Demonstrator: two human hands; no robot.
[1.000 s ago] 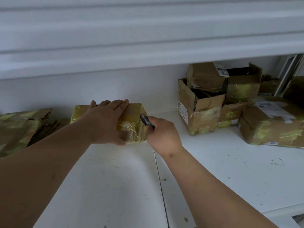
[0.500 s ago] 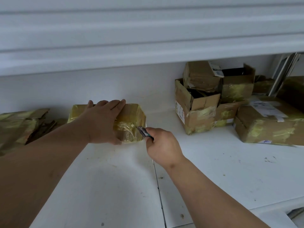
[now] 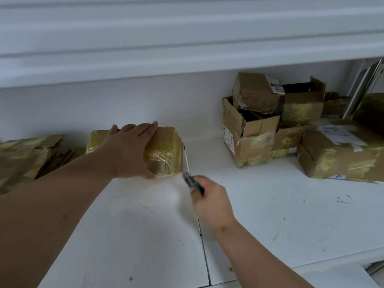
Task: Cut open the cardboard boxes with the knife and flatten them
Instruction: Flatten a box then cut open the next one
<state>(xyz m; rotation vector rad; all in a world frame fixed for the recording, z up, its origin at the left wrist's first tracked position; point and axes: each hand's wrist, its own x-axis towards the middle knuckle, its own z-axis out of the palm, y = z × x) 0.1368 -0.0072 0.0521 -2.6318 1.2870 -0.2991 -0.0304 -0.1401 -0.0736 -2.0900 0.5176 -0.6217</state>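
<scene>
A small cardboard box (image 3: 166, 151) wrapped in yellowish tape stands on the white table (image 3: 270, 204), near the back wall. My left hand (image 3: 129, 150) lies over its top and front, with the fingers reaching across the top and the thumb at the lower front. My right hand (image 3: 209, 201) grips the dark green handle of a utility knife (image 3: 190, 177). The thin blade points up and away along the box's right front edge. My right hand is just in front of and right of the box.
Flattened taped cardboard (image 3: 25, 156) is piled at the left. Several taped cardboard boxes (image 3: 251, 132) are stacked at the back right, with a larger box (image 3: 340, 156) in front of them. A white shelf (image 3: 187, 48) overhangs the table's back. A seam (image 3: 204, 252) runs down the tabletop.
My right hand has drawn the knife down and toward me, from the top of the box's right edge to below its bottom corner. My left hand has stayed on the box.
</scene>
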